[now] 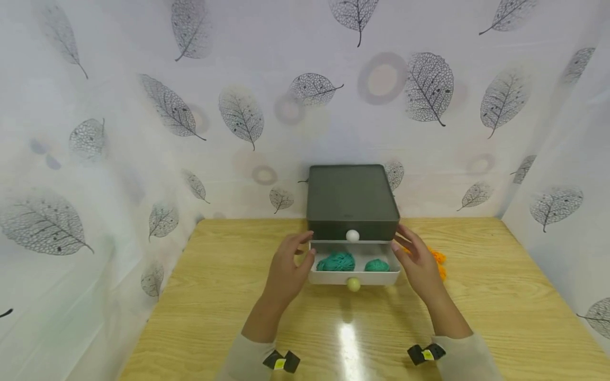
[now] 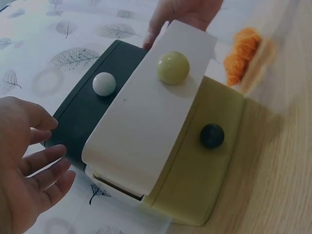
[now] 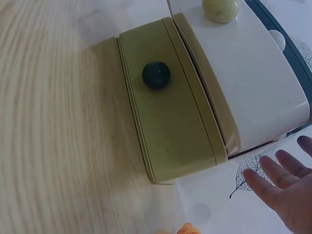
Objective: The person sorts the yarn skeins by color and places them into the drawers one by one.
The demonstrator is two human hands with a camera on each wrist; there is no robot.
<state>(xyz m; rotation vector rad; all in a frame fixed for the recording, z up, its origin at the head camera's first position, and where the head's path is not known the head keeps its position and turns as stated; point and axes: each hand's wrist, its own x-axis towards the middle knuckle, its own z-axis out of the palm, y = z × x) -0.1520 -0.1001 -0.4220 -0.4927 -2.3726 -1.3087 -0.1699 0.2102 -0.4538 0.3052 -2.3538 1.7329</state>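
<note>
A small drawer box (image 1: 352,193) with a dark green top stands at the back of the table. Its white middle drawer (image 1: 329,278) is pulled out and holds a larger teal yarn bundle (image 1: 336,261) and a smaller teal yarn ball (image 1: 377,265). My left hand (image 1: 285,267) is at the box's left side, fingers spread and loosely bent. On the right side, my right hand (image 1: 423,264) has its fingers extended near the drawer's edge. Neither hand holds anything; whether fingertips touch the box is hard to tell. A yellow-green knob (image 2: 173,68) is on the white drawer's front.
Below the white drawer sits an olive bottom drawer (image 3: 168,107) with a dark knob (image 3: 156,75). Orange yarn (image 1: 439,259) lies on the wooden table (image 1: 214,296) right of the box. Leaf-printed curtain (image 1: 267,174) hangs directly behind.
</note>
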